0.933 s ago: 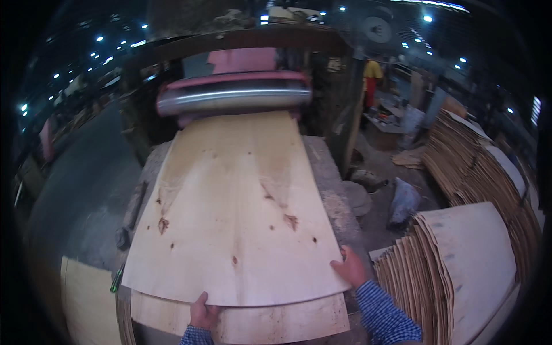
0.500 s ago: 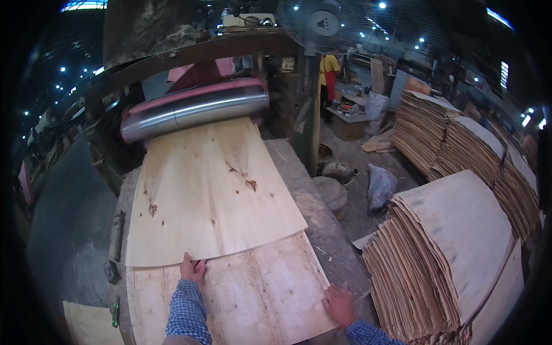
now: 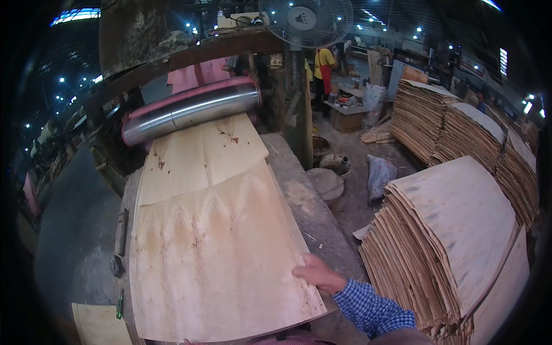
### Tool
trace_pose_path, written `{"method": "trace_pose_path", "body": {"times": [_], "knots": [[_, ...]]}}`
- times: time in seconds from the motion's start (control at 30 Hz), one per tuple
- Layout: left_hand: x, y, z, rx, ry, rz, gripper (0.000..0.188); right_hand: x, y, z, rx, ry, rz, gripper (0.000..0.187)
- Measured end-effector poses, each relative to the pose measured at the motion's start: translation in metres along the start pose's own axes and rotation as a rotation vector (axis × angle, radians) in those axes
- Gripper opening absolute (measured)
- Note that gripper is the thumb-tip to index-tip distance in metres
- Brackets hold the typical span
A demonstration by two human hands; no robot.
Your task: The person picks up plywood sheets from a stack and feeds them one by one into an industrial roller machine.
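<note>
My right hand (image 3: 317, 273) is closed around the right edge of a wood veneer sheet (image 3: 218, 259), thumb on top. This sheet is pale with darker streaks and lies on the feed bed in front of the machine. Farther along, a second veneer sheet (image 3: 201, 164) with knots runs up under a shiny metal roller (image 3: 192, 115), whose ends are pink. The two sheets meet or overlap along a slanted line. Of my left hand (image 3: 187, 342) only a bit of fingertip shows at the lower edge; its grip is hidden.
To the right stands a tall veneer stack (image 3: 454, 213), with more stacks (image 3: 425, 118) behind. Along the bed's right side runs a grey ledge (image 3: 305, 195); a bucket (image 3: 334, 165) and a white sack (image 3: 380, 177) sit beyond. A fan (image 3: 302, 18) hangs above. A person (image 3: 324, 69) stands far back.
The knotted sheet has moved forward under the roller, baring more of the sheet behind it. My left hand has drawn back to the lower edge; my right hand has shifted forward and left.
</note>
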State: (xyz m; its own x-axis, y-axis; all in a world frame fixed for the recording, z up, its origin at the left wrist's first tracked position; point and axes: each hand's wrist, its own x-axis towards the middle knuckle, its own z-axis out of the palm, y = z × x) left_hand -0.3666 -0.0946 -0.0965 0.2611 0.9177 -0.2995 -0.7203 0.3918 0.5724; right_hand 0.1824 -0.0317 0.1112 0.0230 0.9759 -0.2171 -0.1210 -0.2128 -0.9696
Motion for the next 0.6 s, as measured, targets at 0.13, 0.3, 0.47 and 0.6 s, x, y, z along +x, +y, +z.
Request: {"method": "trace_pose_path", "body": {"times": [0.13,0.3,0.47,0.6], "knots": [[-0.056,-0.004,0.153,-0.233,0.421,0.099,0.044,-0.029,-0.033,-0.012,0.268,0.006,0.061,0.041],[-0.009,0.033,0.177,-0.386,0.388,0.223,0.046,-0.026,0.100,-0.056,0.154,0.082,0.384,0.038],[0.031,0.025,0.112,-0.412,0.467,0.235,0.057,-0.017,0.149,-0.054,0.122,0.107,0.265,0.037],[0.018,0.007,0.114,-0.392,0.494,0.297,0.057,-0.023,0.131,-0.038,0.196,0.211,0.232,0.034]]}}
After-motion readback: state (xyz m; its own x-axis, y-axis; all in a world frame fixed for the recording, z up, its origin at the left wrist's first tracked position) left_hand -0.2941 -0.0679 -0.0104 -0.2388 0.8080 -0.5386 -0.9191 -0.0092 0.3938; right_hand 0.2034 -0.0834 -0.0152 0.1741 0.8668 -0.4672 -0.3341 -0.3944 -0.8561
